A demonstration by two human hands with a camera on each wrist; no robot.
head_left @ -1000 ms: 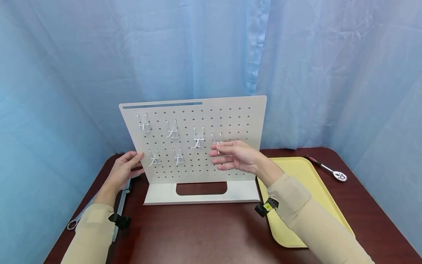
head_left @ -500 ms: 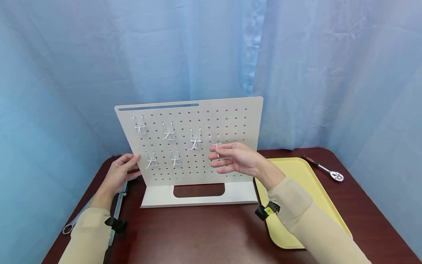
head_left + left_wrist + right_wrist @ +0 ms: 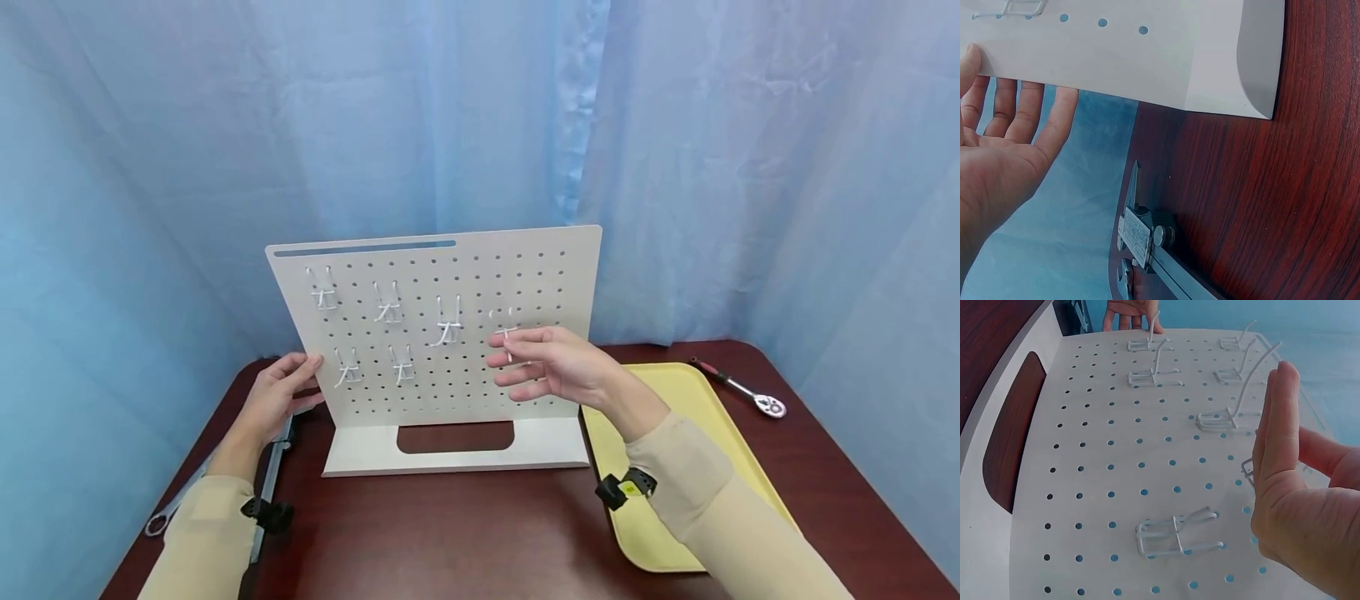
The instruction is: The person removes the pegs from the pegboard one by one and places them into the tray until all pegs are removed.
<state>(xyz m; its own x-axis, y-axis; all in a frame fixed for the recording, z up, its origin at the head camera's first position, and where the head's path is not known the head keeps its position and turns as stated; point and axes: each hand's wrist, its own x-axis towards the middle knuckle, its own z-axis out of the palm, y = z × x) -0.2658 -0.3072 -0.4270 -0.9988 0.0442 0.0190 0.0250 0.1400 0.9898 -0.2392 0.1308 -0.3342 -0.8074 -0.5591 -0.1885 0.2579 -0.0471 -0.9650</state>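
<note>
A white pegboard [image 3: 465,392] stands on the table, with several white wire hooks [image 3: 447,331] on its face. My left hand [image 3: 273,398] grips its left edge, the thumb [image 3: 969,67] in front and the fingers behind. At the board's right half, my right hand [image 3: 558,365] pinches another wire hook [image 3: 506,332] between thumb and forefinger, the other fingers extended. The hook's upper ends are at the board; whether they sit in holes is unclear. In the right wrist view one more hook [image 3: 1175,532] hangs beside this hand, mostly hidden in the head view.
Right of the board lies a yellow tray [image 3: 720,467], with a red-handled ratchet [image 3: 742,390] beyond it. On the left, a caliper [image 3: 1138,234] and a wrench [image 3: 161,518] lie partly under the left arm. Blue curtains [image 3: 450,108] surround the table.
My right hand has shifted slightly right along the board, and the pinched hook has moved with it. The left hand keeps its grip on the edge. The head view has shifted slightly.
</note>
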